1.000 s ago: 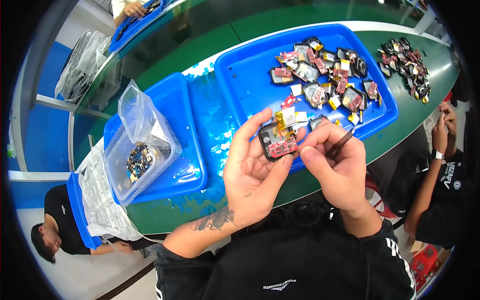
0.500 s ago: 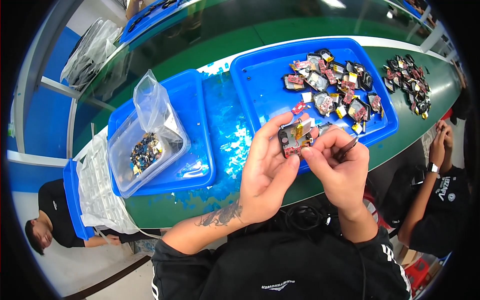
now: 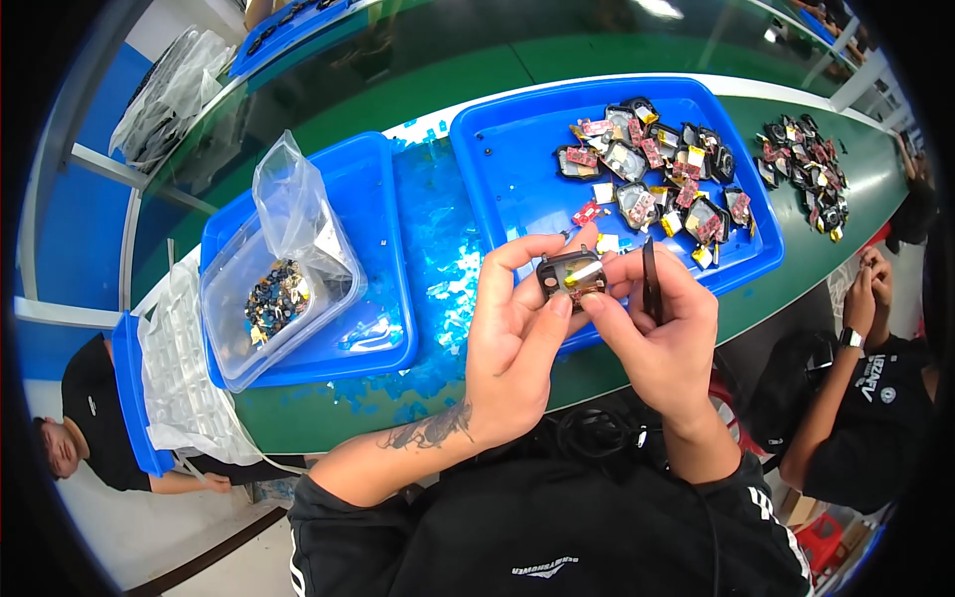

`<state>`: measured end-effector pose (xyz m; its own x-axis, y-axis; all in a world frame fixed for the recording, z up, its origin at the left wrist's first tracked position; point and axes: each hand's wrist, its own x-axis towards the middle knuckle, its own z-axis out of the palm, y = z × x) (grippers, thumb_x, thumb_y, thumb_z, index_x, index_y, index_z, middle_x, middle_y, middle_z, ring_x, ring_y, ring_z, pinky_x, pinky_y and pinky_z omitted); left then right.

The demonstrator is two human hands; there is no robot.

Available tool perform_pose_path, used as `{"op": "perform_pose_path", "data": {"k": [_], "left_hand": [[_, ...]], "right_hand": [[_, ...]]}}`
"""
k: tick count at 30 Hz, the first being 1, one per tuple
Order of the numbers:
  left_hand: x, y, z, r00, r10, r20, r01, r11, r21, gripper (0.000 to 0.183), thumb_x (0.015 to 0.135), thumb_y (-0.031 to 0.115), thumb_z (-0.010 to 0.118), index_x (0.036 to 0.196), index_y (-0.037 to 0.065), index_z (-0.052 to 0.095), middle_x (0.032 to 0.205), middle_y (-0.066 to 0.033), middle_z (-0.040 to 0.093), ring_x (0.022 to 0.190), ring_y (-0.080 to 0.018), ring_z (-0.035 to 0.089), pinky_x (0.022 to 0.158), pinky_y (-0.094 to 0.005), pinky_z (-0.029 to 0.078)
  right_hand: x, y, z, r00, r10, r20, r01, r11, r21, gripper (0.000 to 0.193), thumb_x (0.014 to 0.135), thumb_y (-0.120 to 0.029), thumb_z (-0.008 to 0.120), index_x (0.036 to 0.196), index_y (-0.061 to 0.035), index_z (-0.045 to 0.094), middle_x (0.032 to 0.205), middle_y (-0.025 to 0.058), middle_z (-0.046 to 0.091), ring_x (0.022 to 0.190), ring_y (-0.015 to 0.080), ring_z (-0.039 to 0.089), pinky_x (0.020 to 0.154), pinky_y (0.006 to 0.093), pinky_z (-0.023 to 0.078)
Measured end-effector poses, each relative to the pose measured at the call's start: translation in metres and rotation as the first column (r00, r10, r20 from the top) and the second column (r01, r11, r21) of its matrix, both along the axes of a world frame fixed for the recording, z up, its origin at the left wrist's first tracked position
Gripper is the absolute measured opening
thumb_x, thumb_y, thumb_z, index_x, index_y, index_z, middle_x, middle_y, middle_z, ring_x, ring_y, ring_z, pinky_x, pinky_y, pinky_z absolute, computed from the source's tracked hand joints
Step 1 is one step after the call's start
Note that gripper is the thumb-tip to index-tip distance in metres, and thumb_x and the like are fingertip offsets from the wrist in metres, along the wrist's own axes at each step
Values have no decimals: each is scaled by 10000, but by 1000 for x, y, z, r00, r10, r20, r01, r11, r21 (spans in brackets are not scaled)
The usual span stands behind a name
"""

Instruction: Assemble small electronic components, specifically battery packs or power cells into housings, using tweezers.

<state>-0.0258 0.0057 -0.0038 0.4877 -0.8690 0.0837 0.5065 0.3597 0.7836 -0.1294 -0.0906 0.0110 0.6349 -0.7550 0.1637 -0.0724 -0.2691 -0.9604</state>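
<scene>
A small black smartwatch case (image 3: 559, 279), with a pale screen or battery piece and a bit of yellow tape inside, sits between my hands above the near edge of the right tray. My left hand (image 3: 519, 338) is closed around its left side, thumb on the lower edge. The thumb of my right hand (image 3: 662, 333) presses the case's lower right corner. Tucked in that hand's bent fingers is a slim dark tool (image 3: 652, 284), pointing upward; its exact kind cannot be made out. My fingers hide part of the case.
Opened watch cases with red boards (image 3: 637, 204) lie in the right blue tray (image 3: 507, 184); another pile (image 3: 811, 174) rests farther right. A clear plastic box (image 3: 224, 343) of small parts and a plastic bag stand in the left blue tray (image 3: 383, 259). Seated people are at both sides.
The case has tilted and shifted slightly left, and both thumbs now meet at its lower edge. The dark tool has swung upright in my right hand. The whole view has shifted a little.
</scene>
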Motion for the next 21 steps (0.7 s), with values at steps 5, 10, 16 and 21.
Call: {"op": "perform_pose_path", "data": {"k": [5, 10, 16, 21], "left_hand": [[3, 1, 4, 1000, 6, -10, -6, 1000, 18, 401, 984, 32, 428, 1350, 71, 268, 1441, -292, 355, 1264, -333, 488, 1024, -410, 451], [4, -3, 7, 998, 14, -58, -14, 1000, 1, 400, 987, 31, 417, 1354, 59, 260, 1432, -269, 383, 1298, -334, 452, 1033, -411, 443], [8, 2, 0, 991, 37, 128, -36, 999, -11, 439, 978, -3, 402, 1376, 59, 229, 1440, -260, 376, 1266, -295, 481, 1038, -416, 428], [5, 7, 6, 939, 172, 298, -170, 985, -34, 668, 918, -57, 473, 1468, 42, 106, 1472, -225, 294, 1316, -309, 412, 1019, -439, 433]], "right_hand": [[-4, -2, -1, 993, 100, 63, -111, 973, 202, 261, 755, 1, 737, 1004, -1, 658, 709, -56, 469, 602, 8, 362, 494, 176, 241], [-1, -7, -2, 990, 110, 86, -125, 972, 201, 247, 777, -8, 723, 1017, -3, 664, 634, -85, 385, 579, 12, 303, 510, 189, 221], [11, -8, 9, 984, 165, -59, -158, 981, 116, 206, 785, -28, 732, 977, -6, 660, 628, -81, 402, 578, 8, 313, 509, 192, 234], [53, -79, 30, 939, 308, -152, -307, 951, 28, 203, 809, -106, 708, 969, 12, 667, 692, -19, 583, 582, 10, 417, 510, 202, 317]]}}
